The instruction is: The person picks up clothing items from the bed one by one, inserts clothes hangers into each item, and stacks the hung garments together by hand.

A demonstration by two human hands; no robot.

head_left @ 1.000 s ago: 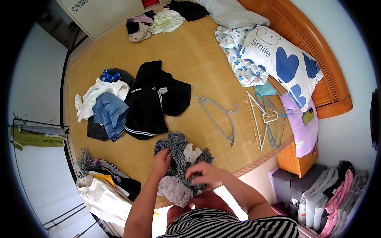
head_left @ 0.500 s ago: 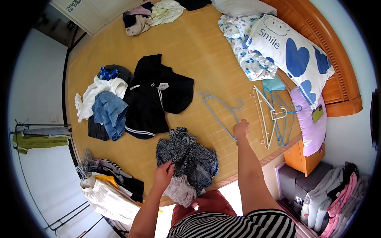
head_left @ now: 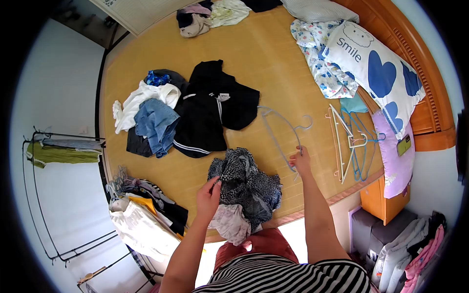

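Observation:
My right hand [head_left: 301, 160] is closed on one end of a grey-blue hanger [head_left: 277, 138] lying over the bed mat. At the left edge of a black-and-white patterned garment [head_left: 245, 183], my left hand [head_left: 210, 193] pinches the cloth. The garment is crumpled at the bed's near edge, with a pale crumpled cloth [head_left: 230, 222] beside it. A black garment with white stripes [head_left: 210, 112] is spread out just beyond. Left of that is a pile with blue denim [head_left: 155, 126] and a white garment [head_left: 141, 103].
White and blue hangers [head_left: 338, 141] lie on the right by a lilac pillow [head_left: 386, 161] with a phone [head_left: 404, 145]. A "smile" pillow [head_left: 373, 68] rests near the headboard. Hanging clothes [head_left: 141, 219] are at the lower left, folded clothes [head_left: 393, 259] at the lower right.
My right hand has left the patterned garment, reached right and taken hold of the grey-blue hanger. The patterned garment is more spread out. The view has shifted.

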